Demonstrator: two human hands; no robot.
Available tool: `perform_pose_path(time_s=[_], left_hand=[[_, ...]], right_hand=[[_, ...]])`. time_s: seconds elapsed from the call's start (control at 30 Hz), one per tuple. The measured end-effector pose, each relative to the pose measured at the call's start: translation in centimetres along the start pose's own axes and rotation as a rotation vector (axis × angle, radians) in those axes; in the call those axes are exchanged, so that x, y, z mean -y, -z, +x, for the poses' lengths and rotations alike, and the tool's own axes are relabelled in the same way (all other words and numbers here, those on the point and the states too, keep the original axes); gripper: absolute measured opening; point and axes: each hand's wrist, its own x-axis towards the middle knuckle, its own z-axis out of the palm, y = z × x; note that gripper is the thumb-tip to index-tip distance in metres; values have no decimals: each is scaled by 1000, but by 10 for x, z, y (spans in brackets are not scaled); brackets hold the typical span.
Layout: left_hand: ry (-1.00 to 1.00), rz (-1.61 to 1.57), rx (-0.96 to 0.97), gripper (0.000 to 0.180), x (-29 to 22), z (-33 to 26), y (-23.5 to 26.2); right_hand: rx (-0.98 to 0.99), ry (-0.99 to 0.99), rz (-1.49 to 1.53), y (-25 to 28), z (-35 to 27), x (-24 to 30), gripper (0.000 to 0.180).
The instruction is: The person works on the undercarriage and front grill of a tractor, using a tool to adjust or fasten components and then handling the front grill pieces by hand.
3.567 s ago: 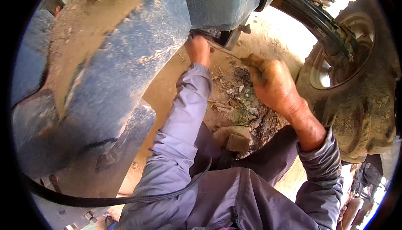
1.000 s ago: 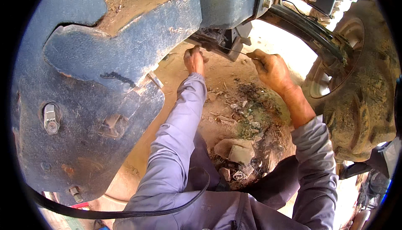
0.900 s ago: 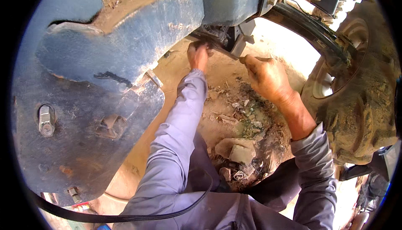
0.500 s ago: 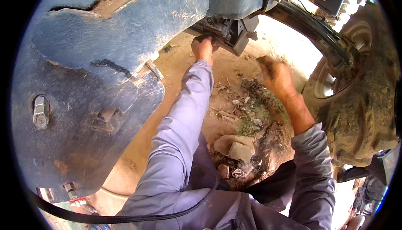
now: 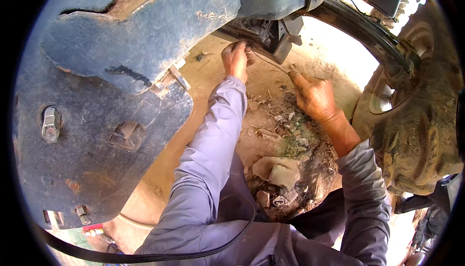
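Beneath the blue metal body, my left hand (image 5: 234, 61) is closed with its fingers bunched against the edge of a dark metal tray (image 5: 264, 52). A thin strand (image 5: 269, 63), wire or cord, stretches fairly straight from those fingers to my right hand (image 5: 314, 94). That hand is closed, thumb and forefinger pinching the strand's other end, to the right of the tray and lower. A small loop of the strand shows beside the left fingers. Where it passes behind my left hand is hidden.
A large muddy tyre (image 5: 411, 120) and dark curved axle beam (image 5: 363, 33) stand on the right. Blue metal plate (image 5: 97, 145) with bolts fills the left. Broken stones (image 5: 278, 171) and debris lie on the dirt floor below my hands. A black cable (image 5: 145, 255) crosses low.
My right hand has come slightly left and down, and the strand now shows stretched between both hands. My left hand keeps its place at the tray's edge.
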Motion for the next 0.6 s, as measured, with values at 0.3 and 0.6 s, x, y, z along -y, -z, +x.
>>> perform_pose_path(time_s=[0.3,0.6], left_hand=[[21,-237,-14,14,-15,10,1],[87,-172,140,23,-1,-26,-18]], right_hand=[[16,25,-110,0,20,23,28],[155,-163,-82,52,-4,38,30]])
